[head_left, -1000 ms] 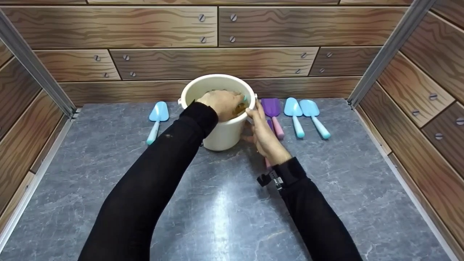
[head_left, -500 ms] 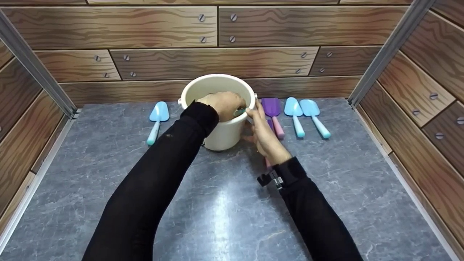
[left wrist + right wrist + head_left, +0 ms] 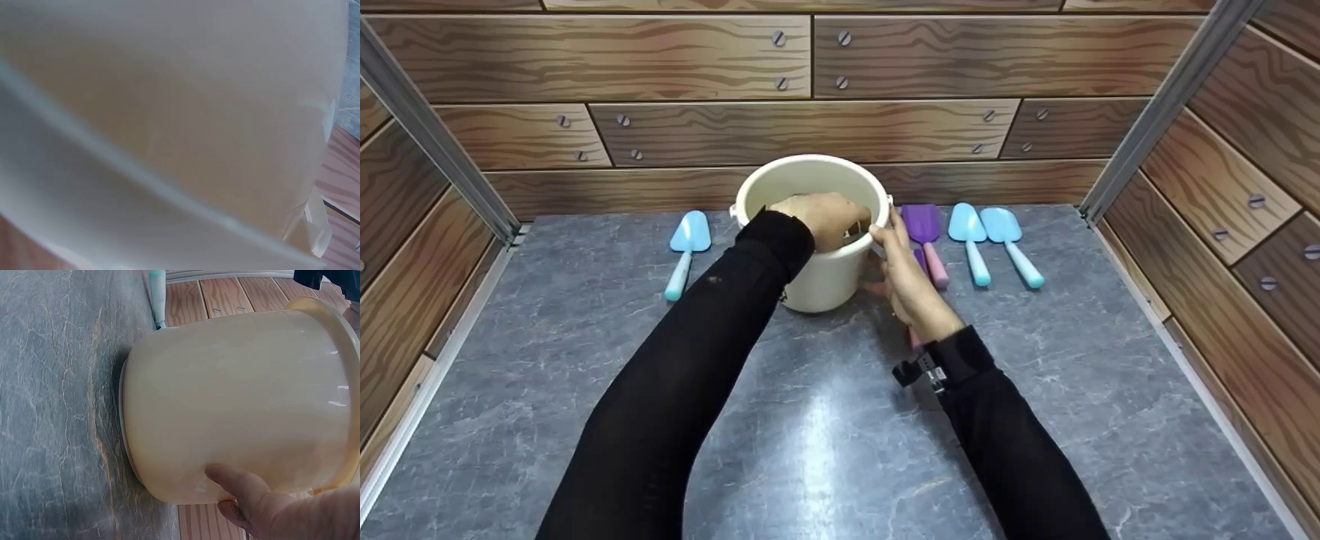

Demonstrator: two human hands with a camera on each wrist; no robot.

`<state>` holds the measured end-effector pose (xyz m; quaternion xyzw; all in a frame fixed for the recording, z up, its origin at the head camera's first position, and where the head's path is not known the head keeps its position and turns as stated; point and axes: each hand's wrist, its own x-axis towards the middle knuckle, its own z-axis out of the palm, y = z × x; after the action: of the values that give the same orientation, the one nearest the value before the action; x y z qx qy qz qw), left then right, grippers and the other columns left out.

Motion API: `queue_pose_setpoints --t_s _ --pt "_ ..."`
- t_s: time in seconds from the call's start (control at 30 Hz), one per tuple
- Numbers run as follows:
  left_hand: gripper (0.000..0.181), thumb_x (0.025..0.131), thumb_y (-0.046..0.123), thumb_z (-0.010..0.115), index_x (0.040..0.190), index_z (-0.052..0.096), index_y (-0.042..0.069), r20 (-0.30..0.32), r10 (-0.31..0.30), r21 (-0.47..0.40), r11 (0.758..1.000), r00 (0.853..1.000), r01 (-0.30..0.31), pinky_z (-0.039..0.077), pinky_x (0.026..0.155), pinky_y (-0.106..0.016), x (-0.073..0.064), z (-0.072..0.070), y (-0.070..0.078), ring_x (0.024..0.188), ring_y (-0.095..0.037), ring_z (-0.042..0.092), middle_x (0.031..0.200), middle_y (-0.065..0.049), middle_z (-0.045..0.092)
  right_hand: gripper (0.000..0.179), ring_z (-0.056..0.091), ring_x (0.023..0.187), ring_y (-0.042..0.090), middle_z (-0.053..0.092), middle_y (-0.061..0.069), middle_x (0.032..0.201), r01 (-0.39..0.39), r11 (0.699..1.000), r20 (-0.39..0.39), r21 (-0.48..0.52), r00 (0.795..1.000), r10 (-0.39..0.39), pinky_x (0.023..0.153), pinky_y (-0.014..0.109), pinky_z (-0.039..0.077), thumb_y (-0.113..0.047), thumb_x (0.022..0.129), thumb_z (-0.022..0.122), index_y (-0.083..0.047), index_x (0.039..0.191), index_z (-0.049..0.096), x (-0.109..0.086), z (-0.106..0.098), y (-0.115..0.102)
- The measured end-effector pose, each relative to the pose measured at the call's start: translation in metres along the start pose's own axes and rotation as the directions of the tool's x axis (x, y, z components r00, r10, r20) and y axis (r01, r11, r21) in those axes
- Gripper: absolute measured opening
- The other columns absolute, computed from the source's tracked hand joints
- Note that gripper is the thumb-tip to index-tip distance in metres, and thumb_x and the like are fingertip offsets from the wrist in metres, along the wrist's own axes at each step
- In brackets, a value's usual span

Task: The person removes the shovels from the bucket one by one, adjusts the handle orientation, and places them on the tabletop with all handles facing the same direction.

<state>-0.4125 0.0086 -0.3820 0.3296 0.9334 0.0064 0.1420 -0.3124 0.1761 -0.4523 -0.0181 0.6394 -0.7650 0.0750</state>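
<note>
A cream bucket (image 3: 821, 281) stands upright on the grey marbled surface near the back wall. My left hand (image 3: 826, 217) reaches over its near rim into the opening, back of the hand up. The bucket wall hides its fingertips, and I cannot tell what they hold. A small dark and gold patch (image 3: 853, 229) shows beside its fingers. In the left wrist view the bucket's pale inner wall (image 3: 225, 129) fills most of the picture. My right hand (image 3: 911, 281) rests against the bucket's right side, thumb at the rim. Two fingertips (image 3: 222, 473) touch the outer wall low down in the right wrist view.
Left of the bucket lies a blue trowel (image 3: 688, 240) with a teal handle. To the right are a purple shovel (image 3: 921, 222) with a pink handle, another purple one partly behind my right hand, and two blue trowels (image 3: 967, 225). Wood-patterned walls (image 3: 802, 131) enclose the surface.
Inside the bucket my left hand has turned and shifted slightly; a round gold-brown thing and a teal bit beside its fingers are now mostly out of sight. My right hand and the bucket stay put.
</note>
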Motion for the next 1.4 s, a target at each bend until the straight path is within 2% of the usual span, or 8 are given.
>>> queue_pose_setpoints --t_s 0.13,0.37,0.63,0.7,0.8,0.93,1.03,1.4 --pt "0.049 0.107 0.007 0.067 0.150 0.072 0.030 0.035 -0.013 0.013 1.000 0.999 0.013 0.058 0.118 -0.050 -0.020 -0.012 0.011 0.142 -0.019 0.072 0.154 0.006 0.078 0.092 0.014 0.184 0.050 0.006 0.013 0.200 0.002 1.000 0.003 -0.002 1.000 -0.002 0.137 0.087 0.034 -0.042 0.115 0.047 -0.035 0.190 -0.005 0.000 0.000 0.000" --pt "0.043 0.108 0.017 0.071 0.149 0.072 0.032 0.035 0.039 0.007 0.999 0.999 -0.039 0.060 0.120 -0.055 0.017 0.010 -0.015 0.138 -0.023 0.072 0.148 0.005 0.079 0.092 0.016 0.184 0.050 0.009 0.014 0.200 -0.008 1.000 0.004 -0.002 1.000 0.008 0.137 0.085 0.035 -0.043 0.115 0.048 -0.036 0.190 -0.005 0.000 -0.001 0.000" --pt "0.018 0.106 0.029 0.079 0.124 0.080 0.029 -0.084 0.100 0.060 0.994 0.991 -0.095 0.068 0.095 -0.043 0.040 0.022 -0.041 0.106 -0.018 0.076 0.117 0.005 0.082 0.093 0.016 0.183 0.050 0.007 0.013 0.200 -0.011 1.000 -0.003 -0.003 1.000 0.011 0.137 0.085 0.035 -0.045 0.114 0.048 -0.037 0.190 -0.005 0.000 -0.001 0.000" --pt "0.013 0.102 0.027 0.082 0.114 0.080 0.028 -0.103 0.085 0.044 0.996 0.991 -0.081 0.065 0.087 -0.040 0.034 0.019 -0.040 0.099 -0.017 0.072 0.109 0.006 0.079 0.093 0.017 0.183 0.050 0.008 0.014 0.200 -0.012 1.000 -0.003 -0.002 1.000 0.012 0.137 0.084 0.035 -0.045 0.114 0.049 -0.037 0.190 -0.005 0.000 -0.001 0.000" --pt "0.009 0.099 0.020 0.083 0.106 0.078 0.022 -0.109 0.051 0.019 0.999 0.993 -0.050 0.061 0.083 -0.041 0.004 0.003 -0.025 0.095 -0.018 0.068 0.103 0.004 0.076 0.094 0.016 0.183 0.051 0.007 0.014 0.200 -0.011 1.000 -0.001 -0.002 1.000 0.011 0.137 0.085 0.035 -0.045 0.114 0.049 -0.037 0.190 -0.005 0.001 -0.001 0.001" --pt "0.013 0.101 0.010 0.079 0.113 0.076 0.013 -0.081 0.014 -0.033 0.999 0.997 -0.017 0.059 0.089 -0.042 -0.046 -0.026 0.002 0.099 -0.020 0.065 0.110 -0.003 0.075 0.093 0.012 0.184 0.052 0.003 0.012 0.200 -0.005 1.000 0.010 0.001 1.000 0.005 0.138 0.087 0.031 -0.044 0.114 0.049 -0.037 0.190 -0.006 0.001 -0.001 0.001" --pt "0.019 0.103 0.005 0.077 0.122 0.077 0.009 -0.074 0.003 -0.062 0.998 0.997 -0.008 0.058 0.094 -0.041 -0.070 -0.037 0.011 0.103 -0.021 0.065 0.119 -0.007 0.077 0.093 0.010 0.184 0.053 0.002 0.012 0.200 -0.004 1.000 0.013 0.003 1.000 0.004 0.138 0.087 0.030 -0.044 0.114 0.048 -0.036 0.190 -0.006 0.001 -0.001 0.000" --pt "0.029 0.096 -0.001 0.082 0.125 0.083 0.004 -0.103 0.036 -0.096 0.994 0.994 -0.046 0.063 0.097 -0.040 -0.084 -0.042 0.004 0.102 -0.022 0.071 0.119 -0.013 0.085 0.093 0.012 0.184 0.053 0.004 0.012 0.201 -0.010 1.000 0.011 -0.001 1.000 0.010 0.139 0.085 0.032 -0.045 0.115 0.048 -0.036 0.190 -0.006 0.001 -0.001 0.000"
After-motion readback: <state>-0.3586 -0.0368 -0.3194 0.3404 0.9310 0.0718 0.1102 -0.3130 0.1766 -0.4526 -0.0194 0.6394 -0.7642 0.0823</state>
